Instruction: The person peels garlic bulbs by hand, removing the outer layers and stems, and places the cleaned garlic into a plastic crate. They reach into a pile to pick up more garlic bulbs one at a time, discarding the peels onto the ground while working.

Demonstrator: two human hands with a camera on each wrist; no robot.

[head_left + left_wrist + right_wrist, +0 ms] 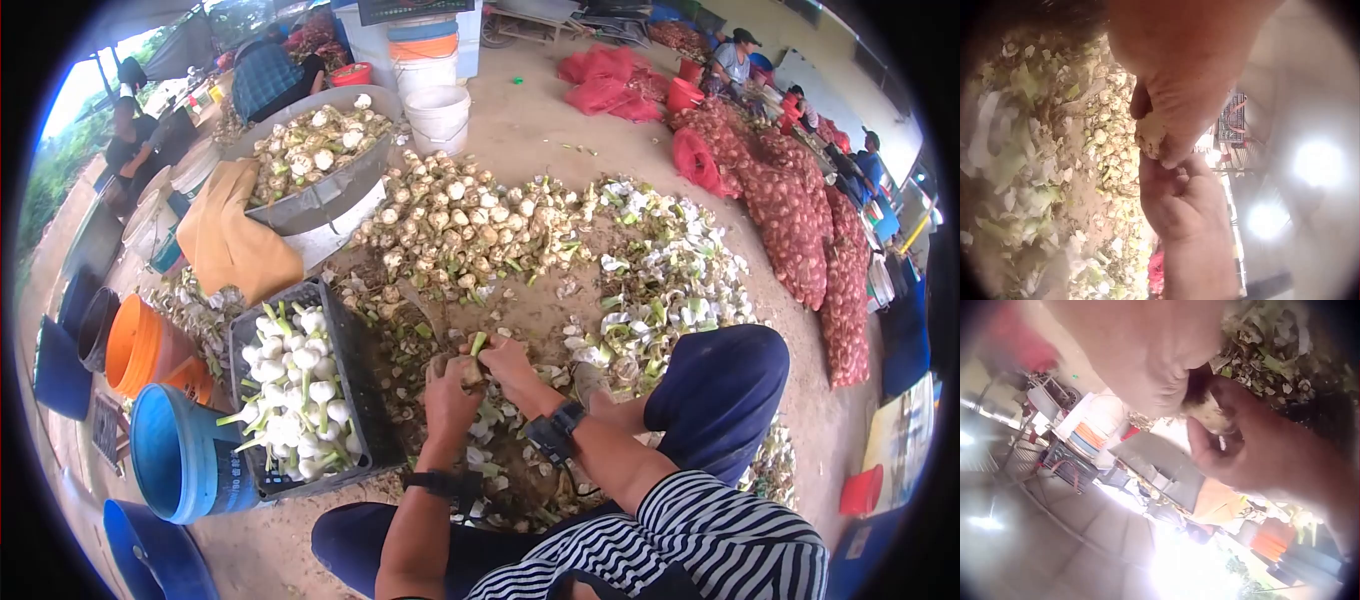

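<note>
In the head view my left hand [452, 395] grips a garlic bulb [471, 373] with a short green stem pointing up. My right hand [508, 368] meets it from the other side, its fingers curled at the bulb and stem. The left wrist view shows the pale bulb [1150, 134] between both hands. From the right wrist view, the left hand [1254, 434] holds the dirty-skinned bulb [1212, 415] between thumb and fingers, and the right hand [1147, 356] touches it. Left of the hands, a black crate [366, 400] holds white, peeled-looking garlic bulbs [300, 385] with green stems.
A heap of unpeeled bulbs [470, 215] lies ahead, with peeled skins [670, 280] to its right. A grey tub [325, 205] of bulbs stands at the back left. Blue [185, 450] and orange [150, 345] buckets flank the crate. Red net sacks [780, 220] and people are farther off.
</note>
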